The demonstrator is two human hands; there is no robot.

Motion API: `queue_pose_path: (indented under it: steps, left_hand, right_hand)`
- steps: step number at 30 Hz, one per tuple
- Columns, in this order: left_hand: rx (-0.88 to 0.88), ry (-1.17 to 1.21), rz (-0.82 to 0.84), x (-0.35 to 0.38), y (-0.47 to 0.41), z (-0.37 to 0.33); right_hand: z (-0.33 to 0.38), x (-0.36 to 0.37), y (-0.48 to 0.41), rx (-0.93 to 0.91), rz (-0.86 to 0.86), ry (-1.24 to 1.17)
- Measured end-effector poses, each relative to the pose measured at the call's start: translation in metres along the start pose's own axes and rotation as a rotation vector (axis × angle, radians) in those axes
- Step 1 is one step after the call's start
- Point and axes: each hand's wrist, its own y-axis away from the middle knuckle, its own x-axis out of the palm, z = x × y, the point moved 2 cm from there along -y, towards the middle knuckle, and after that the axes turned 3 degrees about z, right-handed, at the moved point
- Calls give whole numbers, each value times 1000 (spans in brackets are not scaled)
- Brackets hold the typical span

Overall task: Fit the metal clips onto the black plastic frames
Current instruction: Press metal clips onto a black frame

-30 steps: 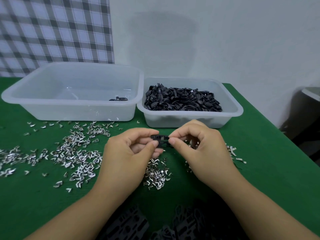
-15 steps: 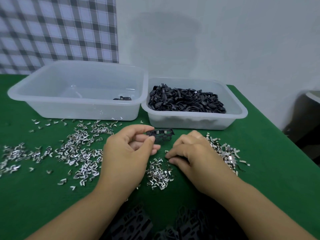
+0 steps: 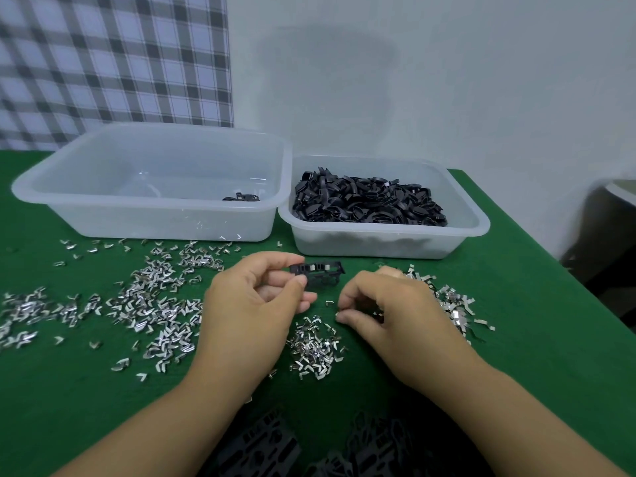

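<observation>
Green cloth covers the counter (image 3: 523, 356). The left hand (image 3: 254, 304) pinches one black frame (image 3: 320, 271) by its end between thumb and forefinger. The frame is clear of the cloth, its long side roughly level. Pale marks in its upper slots look like clips already seated, though this is too small to confirm.

The right hand (image 3: 389, 311), at 3 o'clock of the left, is down at the cloth with its fingers curled and its thumb and forefinger tips nearly closed. A glint shows at the tips, but I cannot tell whether a clip is held. One loose clip (image 3: 329, 302) lies just beside those tips, at 11 o'clock of them.

A small clip pile (image 3: 315, 352) sits at 6 o'clock of the frame. A second pile (image 3: 451, 304) lies at 3 o'clock of the right hand, and a wide scatter (image 3: 155, 304) at 9 o'clock of the left. The supply tub (image 3: 478, 228), heaped with frames, stands at 1 o'clock of the hands. The larger tub (image 3: 144, 218), at 11 o'clock, holds only a few.

Assessment: the step in hand is selecting the next clip.

- Take a single clip, as these thin pieces probably nest and snag together.
- Turn its bend toward the open slot before approaching.
- Keep the frame steady in the left hand's pinch, with fingers off the slot.
- Press squarely until the clip seats, since a skewed push may flick it away.
</observation>
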Motion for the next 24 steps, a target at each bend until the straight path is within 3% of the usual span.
queue_pose_path:
  steps: [9, 16, 24]
  left_hand:
    - [-53, 33, 61, 1, 0, 1]
    - [-79, 75, 128, 4, 0, 1]
    - [-81, 85, 188, 7, 2, -2]
  right_hand:
    - [6, -8, 2, -138, -233, -141]
    - [9, -8, 4, -228, -436, -99]
    - [9, -4, 1, -192, -423, -135]
